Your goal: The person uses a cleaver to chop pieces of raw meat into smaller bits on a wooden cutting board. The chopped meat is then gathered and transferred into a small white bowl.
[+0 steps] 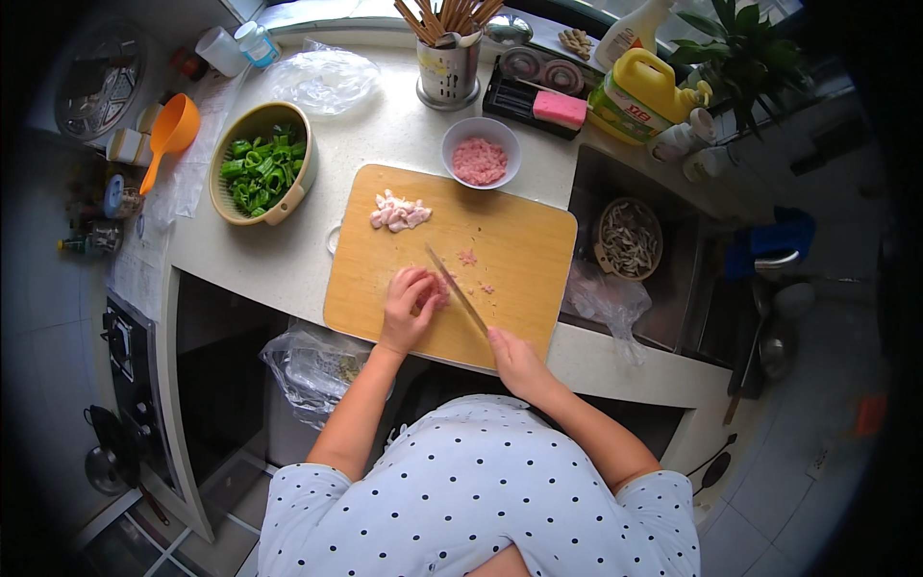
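Note:
On the wooden cutting board my left hand curls its fingers over a piece of raw pink meat, pressing it down. My right hand grips the handle of a kitchen knife, whose blade slants up and leftward along the right side of that meat. A pile of pale meat pieces lies at the board's far left. Small meat scraps are scattered right of the blade. Just beyond the board's far edge, a white bowl holds minced pink meat.
A beige colander of cut green peppers stands left of the board. Behind are a chopstick holder and a yellow jug. At right, the sink contains a basket of greyish strips. A plastic bag hangs below the counter.

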`<state>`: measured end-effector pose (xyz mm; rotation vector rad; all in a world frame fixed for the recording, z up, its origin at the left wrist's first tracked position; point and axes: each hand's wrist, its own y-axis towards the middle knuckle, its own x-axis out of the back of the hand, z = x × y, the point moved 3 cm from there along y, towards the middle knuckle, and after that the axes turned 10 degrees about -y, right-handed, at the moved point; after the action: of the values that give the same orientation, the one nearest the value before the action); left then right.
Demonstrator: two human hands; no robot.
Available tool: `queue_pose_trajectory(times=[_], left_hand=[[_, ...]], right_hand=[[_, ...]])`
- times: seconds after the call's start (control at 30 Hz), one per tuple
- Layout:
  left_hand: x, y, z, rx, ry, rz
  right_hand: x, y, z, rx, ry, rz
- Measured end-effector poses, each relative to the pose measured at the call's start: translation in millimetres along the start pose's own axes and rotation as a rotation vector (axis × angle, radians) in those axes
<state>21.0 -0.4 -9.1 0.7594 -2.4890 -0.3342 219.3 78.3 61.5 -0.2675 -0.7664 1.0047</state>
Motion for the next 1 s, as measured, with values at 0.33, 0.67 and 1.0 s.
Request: queue_pose_trajectory(times=[0.33, 0.67, 1.0], left_hand=[[-38, -11, 12, 0.058, 0.174, -0.134], [-30, -17, 24, 0.087, 0.032, -0.044], [-16, -9, -7, 0.099, 0.071, -0.122]], right_hand=[[-33, 28, 11, 0.063, -0.045, -0.106], [-23, 10, -11, 0.019, -0.089, -0.119], [-1, -11, -1, -0.028, -0.068, -0.055]])
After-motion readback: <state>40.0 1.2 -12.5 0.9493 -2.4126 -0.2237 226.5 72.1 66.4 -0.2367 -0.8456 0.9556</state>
